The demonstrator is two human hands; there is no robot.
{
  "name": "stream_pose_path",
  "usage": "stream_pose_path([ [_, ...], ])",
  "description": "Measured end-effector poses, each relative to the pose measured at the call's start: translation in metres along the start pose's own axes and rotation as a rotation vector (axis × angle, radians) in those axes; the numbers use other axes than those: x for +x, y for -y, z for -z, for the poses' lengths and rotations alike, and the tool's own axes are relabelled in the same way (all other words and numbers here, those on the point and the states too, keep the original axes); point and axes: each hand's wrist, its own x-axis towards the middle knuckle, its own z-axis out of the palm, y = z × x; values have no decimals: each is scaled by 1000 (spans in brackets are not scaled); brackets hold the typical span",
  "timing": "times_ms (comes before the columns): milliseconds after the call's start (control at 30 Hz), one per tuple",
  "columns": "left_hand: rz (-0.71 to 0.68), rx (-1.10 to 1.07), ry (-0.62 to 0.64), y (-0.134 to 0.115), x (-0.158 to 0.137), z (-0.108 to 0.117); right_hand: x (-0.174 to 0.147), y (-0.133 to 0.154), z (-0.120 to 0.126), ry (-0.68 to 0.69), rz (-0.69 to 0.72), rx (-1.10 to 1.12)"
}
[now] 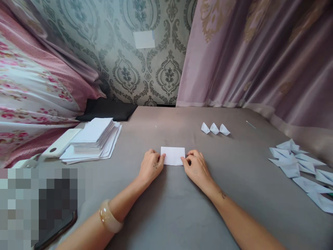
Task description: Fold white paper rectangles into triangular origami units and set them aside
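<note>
A small white sheet of paper (173,156) is held flat in front of me, just over or on the grey cloth. Its left edge is pinched by my left hand (153,164), thumb on the near face. On the opposite edge, my right hand (195,169) grips it between thumb and curled fingers. The fingertips behind the paper are hidden. Beyond it to the right, folded white paper pieces (214,128) stand in a short row. Several folded paper boats (286,163) lie in a loose pile at the far right.
A stack of white paper (91,135) sits at the left, beside a white device (61,144). Behind it lies a black folded cloth (109,108). A dark-edged object (62,227), mostly pixelated, is at the lower left. Curtains (234,55) border the grey-covered table (166,215).
</note>
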Motion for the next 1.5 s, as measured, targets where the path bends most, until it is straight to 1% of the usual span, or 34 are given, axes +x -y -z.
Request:
stream_pose_path([
  [167,0,38,2,0,-1,0,0,2,0,-10,-2,0],
  [467,20,42,35,-1,-1,1,3,5,3,53,-72,6],
  [600,-6,55,25,-1,-2,1,4,6,4,69,-79,-23],
  [967,-82,117,3,0,-4,0,6,6,1,55,-76,-64],
  [1500,-42,162,40,-3,-4,1,7,7,3,107,-68,-148],
])
